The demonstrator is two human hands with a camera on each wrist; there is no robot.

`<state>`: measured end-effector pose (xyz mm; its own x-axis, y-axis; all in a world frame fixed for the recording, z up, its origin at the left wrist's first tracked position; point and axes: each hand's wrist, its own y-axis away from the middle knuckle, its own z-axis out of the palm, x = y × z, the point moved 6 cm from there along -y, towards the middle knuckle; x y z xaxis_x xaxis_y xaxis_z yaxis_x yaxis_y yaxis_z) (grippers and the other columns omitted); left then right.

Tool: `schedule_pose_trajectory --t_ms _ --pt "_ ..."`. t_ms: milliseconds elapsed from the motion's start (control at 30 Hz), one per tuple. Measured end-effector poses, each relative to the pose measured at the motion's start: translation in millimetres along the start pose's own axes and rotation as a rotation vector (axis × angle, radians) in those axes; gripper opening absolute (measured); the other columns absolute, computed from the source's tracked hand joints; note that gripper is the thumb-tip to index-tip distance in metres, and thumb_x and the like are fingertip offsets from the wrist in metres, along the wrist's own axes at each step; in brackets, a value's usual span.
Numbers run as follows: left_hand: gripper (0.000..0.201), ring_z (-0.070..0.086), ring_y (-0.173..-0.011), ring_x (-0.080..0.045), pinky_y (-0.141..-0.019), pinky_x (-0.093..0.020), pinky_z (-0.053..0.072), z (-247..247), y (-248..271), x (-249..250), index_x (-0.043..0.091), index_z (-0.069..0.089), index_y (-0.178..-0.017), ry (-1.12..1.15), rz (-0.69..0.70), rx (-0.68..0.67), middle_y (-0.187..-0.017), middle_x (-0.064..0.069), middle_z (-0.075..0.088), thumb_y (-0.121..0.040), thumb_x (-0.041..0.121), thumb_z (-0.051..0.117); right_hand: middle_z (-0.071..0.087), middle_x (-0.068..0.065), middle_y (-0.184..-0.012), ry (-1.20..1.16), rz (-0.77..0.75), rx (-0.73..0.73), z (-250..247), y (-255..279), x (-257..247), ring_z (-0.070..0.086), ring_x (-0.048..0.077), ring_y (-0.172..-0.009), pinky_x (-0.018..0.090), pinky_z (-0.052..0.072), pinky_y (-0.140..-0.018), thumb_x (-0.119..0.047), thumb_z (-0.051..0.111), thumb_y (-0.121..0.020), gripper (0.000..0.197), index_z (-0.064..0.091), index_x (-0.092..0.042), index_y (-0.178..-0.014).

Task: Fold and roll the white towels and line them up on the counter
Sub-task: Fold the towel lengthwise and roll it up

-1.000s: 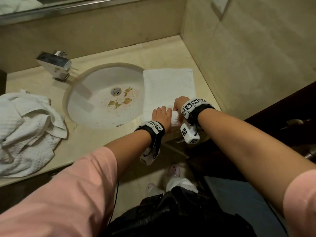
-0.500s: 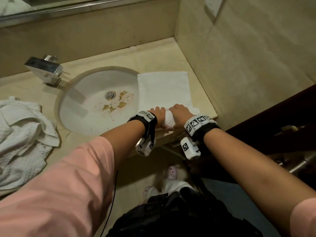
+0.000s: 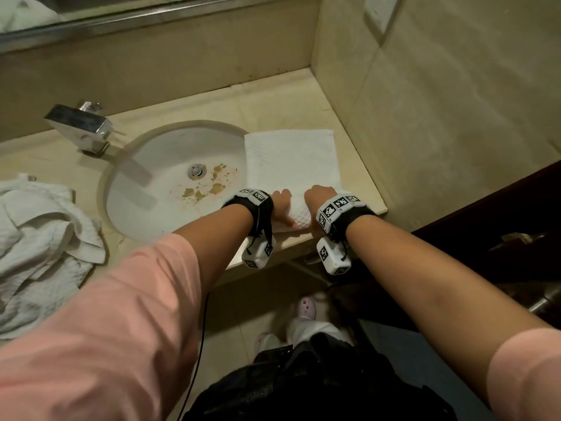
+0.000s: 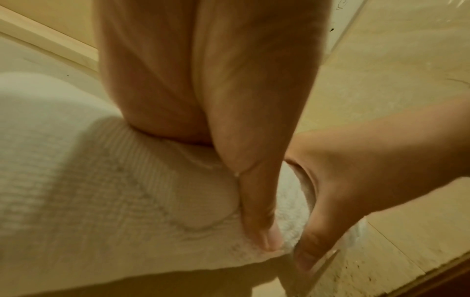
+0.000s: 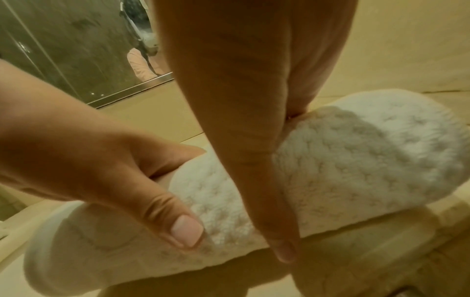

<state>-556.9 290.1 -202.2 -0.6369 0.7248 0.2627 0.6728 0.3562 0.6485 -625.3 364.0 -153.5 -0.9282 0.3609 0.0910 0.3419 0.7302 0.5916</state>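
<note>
Table [image 3: 273,104] is carrying everything, with a sink [image 3: 145,189] sunk into its middle and a tap [image 3: 79,126] behind it; an unfolded heap of white towels [image 3: 39,238] is lying at the left end, well apart from the work, untouched; no finished rolls are being shown lined up anywhere in view.

Folded towel [image 3: 291,159] is lying flat on the right end of the table, just beside the sink rim; its near end is being turned into a roll [image 3: 299,214] at the front edge; most of the length beyond is still flat, so this roll is judged to be at an early stage.

Left hand [image 3: 280,209] is being held on the left part of the roll, fingers curled over the top and thumb tucked against the near side, gripping it; right hand [image 3: 318,197] is doing the same on the right part, fingers wrapped over, thumb pressed in at the front; in the wrist views both thumbs are being seen dug into the terry.

Judged progress: one towel folded, rolling just begun; remaining: roll to be finished and placed; heap to be folded, rolled, lined up.
</note>
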Motion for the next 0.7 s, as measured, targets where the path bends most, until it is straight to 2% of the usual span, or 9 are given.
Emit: schedule_pose_trajectory --t_ms 100,167,233,333,400,467,567,633,700 --pt "0.091 0.047 -0.117 -0.032 -0.1 -0.045 0.042 -0.1 2.6 1.2 0.012 0.027 -0.137 0.009 0.042 0.077 -0.134 -0.015 0.041 -0.07 0.043 0.08 0.057 0.002 -0.081 -0.029 -0.002 -0.038 -6.2 -0.5 -0.4 0.064 0.024 -0.078 0.029 0.051 -0.066 -0.02 0.084 -0.065 0.038 0.059 -0.009 -0.091" --pt "0.087 0.04 -0.12 -0.03 -0.1 -0.042 0.04 -0.3 7.6 4.3 0.013 0.03 -0.136 -0.117 0.075 0.169 -0.135 -0.012 0.034 -0.071 0.044 0.078 0.053 0.0 -0.071 -0.056 0.002 -0.06 -10.6 -6.1 -0.6 0.057 0.021 -0.066 0.031 0.053 -0.067 -0.02 0.084 -0.064 0.037 0.053 -0.012 -0.083" --pt "0.08 0.035 -0.12 -0.028 -0.097 -0.039 0.037 -1.3 13.4 9.6 0.011 0.035 -0.132 -0.268 0.113 0.253 -0.134 -0.01 0.032 -0.071 0.045 0.076 0.054 0.001 -0.068 -0.075 0.012 -0.099 -14.8 -12.8 -1.6 0.055 0.021 -0.061 0.035 0.055 -0.071 -0.022 0.085 -0.062 0.039 0.054 -0.01 -0.081" --pt "0.059 0.039 -0.116 -0.029 -0.092 -0.035 0.037 -5.7 17.4 17.2 0.006 0.044 -0.124 -0.367 0.134 0.313 -0.127 -0.012 0.038 -0.079 0.035 0.07 0.055 0.003 -0.066 -0.083 0.003 -0.13 -19.8 -22.3 1.4 0.059 0.024 -0.065 0.04 0.056 -0.075 -0.022 0.083 -0.066 0.034 0.059 -0.008 -0.083" --pt "0.037 0.046 -0.11 -0.029 -0.086 -0.034 0.041 -13.9 18.8 20.9 0.004 0.054 -0.115 -0.365 0.141 0.312 -0.119 -0.014 0.046 -0.084 0.021 0.064 0.053 0.002 -0.068 -0.083 0.002 -0.128 -23.3 -24.7 6.5 0.061 0.026 -0.076 0.043 0.055 -0.08 -0.02 0.079 -0.074 0.027 0.054 -0.01 -0.076" --pt "0.031 0.052 -0.106 -0.029 -0.084 -0.032 0.044 -21.8 20.3 24.0 0.004 0.057 -0.112 -0.364 0.146 0.293 -0.115 -0.013 0.052 -0.085 0.017 0.064 0.058 0.004 -0.075 -0.084 0.002 -0.124 -23.4 -28.1 9.6 0.059 0.026 -0.077 0.043 0.053 -0.079 -0.025 0.078 -0.075 0.032 0.049 -0.012 -0.07" --pt "0.031 0.056 -0.107 -0.029 -0.088 -0.032 0.045 -23.0 20.2 26.6 0.004 0.056 -0.115 -0.382 0.122 0.254 -0.116 -0.014 0.056 -0.086 0.013 0.062 0.063 0.006 -0.076 -0.071 0.027 -0.152 -19.7 -32.2 11.3 0.06 0.025 -0.066 0.047 0.054 -0.076 -0.033 0.084 -0.066 0.037 0.051 -0.015 -0.065" --pt "0.026 0.058 -0.106 -0.029 -0.088 -0.032 0.045 -22.5 21.1 31.7 0.004 0.059 -0.113 -0.393 0.097 0.207 -0.115 -0.014 0.059 -0.088 0.012 0.059 0.063 0.005 -0.073 -0.061 0.035 -0.169 -13.2 -37.6 13.1 0.061 0.023 -0.062 0.048 0.054 -0.07 -0.038 0.085 -0.06 0.038 0.057 -0.015 -0.073" --pt "0.021 0.062 -0.099 -0.027 -0.083 -0.03 0.048 -25.7 20.2 32.0 0.006 0.065 -0.108 -0.375 0.06 0.161 -0.109 -0.013 0.064 -0.088 0.014 0.06 0.063 0.004 -0.079 -0.081 0.045 -0.173 5.4 -60.2 18.6 0.063 0.027 -0.067 0.052 0.053 -0.069 -0.048 0.086 -0.041 0.061 0.056 -0.02 -0.086"
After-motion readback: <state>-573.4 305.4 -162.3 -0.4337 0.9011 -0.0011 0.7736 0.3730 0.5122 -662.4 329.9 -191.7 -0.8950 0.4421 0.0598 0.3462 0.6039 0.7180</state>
